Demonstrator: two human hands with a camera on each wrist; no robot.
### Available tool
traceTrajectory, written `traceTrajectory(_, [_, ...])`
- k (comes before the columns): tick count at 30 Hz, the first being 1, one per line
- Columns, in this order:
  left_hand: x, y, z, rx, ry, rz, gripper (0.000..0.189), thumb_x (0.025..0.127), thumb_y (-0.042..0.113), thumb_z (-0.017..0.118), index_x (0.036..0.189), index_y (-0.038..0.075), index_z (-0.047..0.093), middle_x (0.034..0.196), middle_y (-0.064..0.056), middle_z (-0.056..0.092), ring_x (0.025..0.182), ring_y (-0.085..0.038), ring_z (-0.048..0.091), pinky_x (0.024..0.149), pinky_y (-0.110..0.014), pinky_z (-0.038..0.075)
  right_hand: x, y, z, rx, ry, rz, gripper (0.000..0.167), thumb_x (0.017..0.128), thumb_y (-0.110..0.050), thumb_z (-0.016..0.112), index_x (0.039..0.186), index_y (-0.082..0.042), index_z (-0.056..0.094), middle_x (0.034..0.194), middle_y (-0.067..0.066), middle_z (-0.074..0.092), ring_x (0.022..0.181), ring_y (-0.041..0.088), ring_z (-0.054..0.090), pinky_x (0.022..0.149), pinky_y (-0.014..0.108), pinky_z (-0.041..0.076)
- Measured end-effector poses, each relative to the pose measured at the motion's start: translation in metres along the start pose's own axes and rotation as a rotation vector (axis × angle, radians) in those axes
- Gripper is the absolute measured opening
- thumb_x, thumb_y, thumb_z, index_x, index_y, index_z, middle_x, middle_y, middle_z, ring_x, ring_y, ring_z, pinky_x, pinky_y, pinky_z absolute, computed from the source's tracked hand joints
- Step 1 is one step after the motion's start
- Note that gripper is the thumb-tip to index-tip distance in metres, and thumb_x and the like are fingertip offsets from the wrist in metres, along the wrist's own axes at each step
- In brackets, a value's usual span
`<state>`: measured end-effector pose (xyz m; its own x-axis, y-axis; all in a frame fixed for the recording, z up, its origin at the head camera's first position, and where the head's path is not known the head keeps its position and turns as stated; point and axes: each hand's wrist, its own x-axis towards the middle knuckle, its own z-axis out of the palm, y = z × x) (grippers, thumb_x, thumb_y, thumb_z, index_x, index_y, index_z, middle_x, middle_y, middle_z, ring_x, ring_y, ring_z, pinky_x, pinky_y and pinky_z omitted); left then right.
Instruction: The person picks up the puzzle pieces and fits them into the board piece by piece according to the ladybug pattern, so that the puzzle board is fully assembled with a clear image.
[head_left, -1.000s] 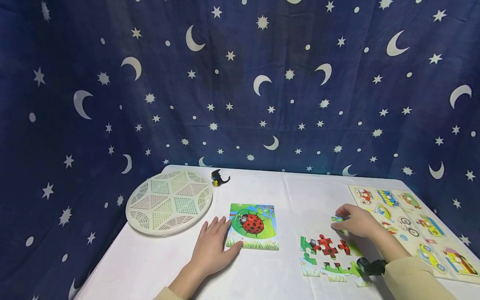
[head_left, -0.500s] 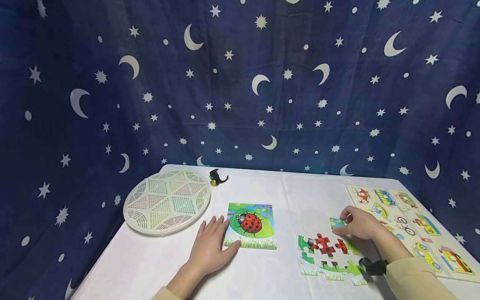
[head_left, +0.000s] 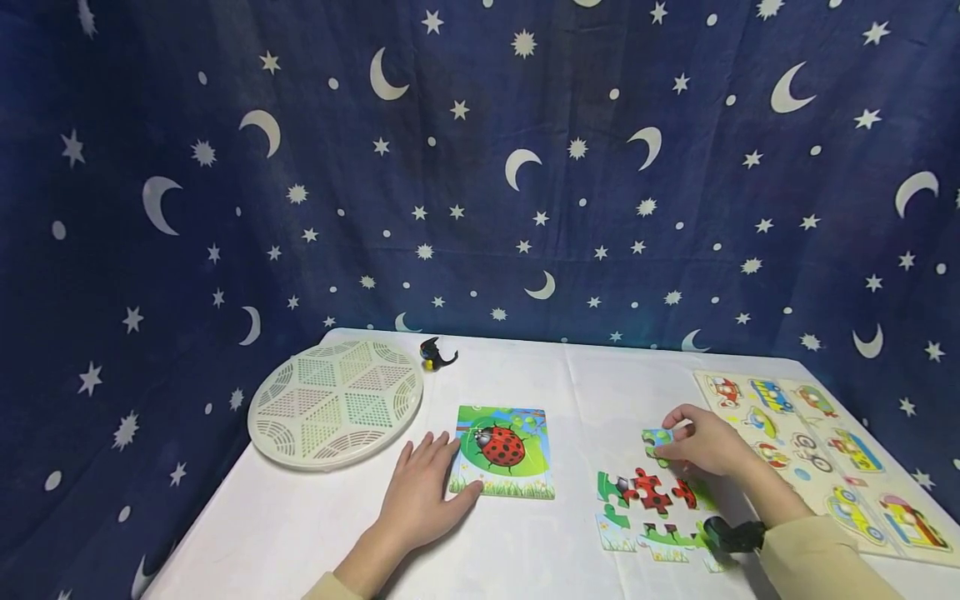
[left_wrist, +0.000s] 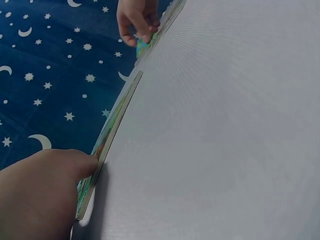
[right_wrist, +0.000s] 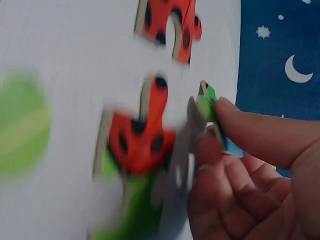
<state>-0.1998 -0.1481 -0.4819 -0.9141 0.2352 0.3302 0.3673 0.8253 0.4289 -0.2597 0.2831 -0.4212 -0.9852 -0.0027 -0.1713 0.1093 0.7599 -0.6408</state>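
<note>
Head: L hand [head_left: 423, 492] lies w/ fingers extended, grasping nothing, at left edge of ladybug pic [head_left: 502, 454]; thumb on its lower left corner. R hand [head_left: 708, 442] pinches a green/blue pc [head_left: 656, 436] btwn thumb & fingers, just beyond the loose pcs [head_left: 651, 492], which lie on white cloth [head_left: 555, 550] right of the pic. Vehicle board [head_left: 804, 422] at far right, partly behind R forearm; round disc [head_left: 337, 404] & black toy [head_left: 437, 354] on left. Star curtain [head_left: 480, 167] at back.

L wrist: thumb tip touches pic's near edge; R hand w/ pc beyond.

R wrist: thumb & fingers grip the pc, tilted up approx. on edge; can't tell if it touches cloth. Red-black pcs lie flat nearby, some blurred.
</note>
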Motion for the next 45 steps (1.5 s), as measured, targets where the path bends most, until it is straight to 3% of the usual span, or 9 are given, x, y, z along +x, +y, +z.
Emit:
traceTrajectory(7, [0.000, 0.001, -0.001, -0.008, -0.007, -0.007, 0.073, 0.091, 0.058, 0.065, 0.140, 0.004, 0.061, 0.146, -0.019, 0.056, 0.140, -0.041, 0.045, 0.118, -0.062, 0.025, 0.005, -0.021, 0.024, 0.149, -0.011, -0.027, 0.043, 0.086, -0.015, 0.083, 0.119, -0.004, 0.058, 0.088, 0.009, 0.063, 0.068, 0.023, 0.060, 0.057, 0.036, 0.052])
traceTrajectory(13, [0.000, 0.002, -0.001, -0.003, -0.001, -0.012, 0.072, 0.091, 0.057, 0.066, 0.139, 0.004, 0.061, 0.146, -0.018, 0.056, 0.140, -0.041, 0.045, 0.118, -0.062, 0.024, 0.007, -0.043, 0.040, 0.194, -0.031, -0.084, 0.039, 0.086, -0.012, 0.081, 0.117, -0.004, 0.058, 0.087, 0.009, 0.063, 0.068, 0.024, 0.062, 0.056, 0.037, 0.052])
traceTrajectory(21, [0.000, 0.001, 0.000, -0.008, 0.005, 0.001, 0.072, 0.091, 0.058, 0.066, 0.139, 0.004, 0.061, 0.145, -0.019, 0.056, 0.139, -0.042, 0.046, 0.118, -0.063, 0.026, 0.005, -0.065, 0.053, 0.163, -0.044, -0.131, 0.039, 0.087, -0.011, 0.080, 0.118, -0.002, 0.058, 0.091, 0.009, 0.063, 0.073, 0.022, 0.061, 0.058, 0.036, 0.050])
traceTrajectory(33, [0.000, 0.001, -0.001, -0.011, 0.003, -0.003, 0.072, 0.091, 0.057, 0.066, 0.139, 0.004, 0.061, 0.145, -0.019, 0.056, 0.139, -0.042, 0.045, 0.118, -0.063, 0.025, 0.017, -0.092, 0.072, 0.119, -0.045, -0.164, 0.035, 0.084, -0.008, 0.079, 0.113, -0.006, 0.059, 0.088, 0.007, 0.062, 0.070, 0.021, 0.060, 0.061, 0.033, 0.048])
traceTrajectory(45, [-0.001, -0.001, 0.000, -0.023, -0.002, -0.010, 0.072, 0.091, 0.056, 0.066, 0.140, 0.004, 0.061, 0.146, -0.020, 0.055, 0.141, -0.042, 0.044, 0.119, -0.063, 0.023, 0.016, -0.120, 0.093, 0.107, -0.058, -0.209, 0.032, 0.085, -0.006, 0.078, 0.111, -0.007, 0.060, 0.089, 0.006, 0.060, 0.070, 0.019, 0.061, 0.063, 0.032, 0.049])
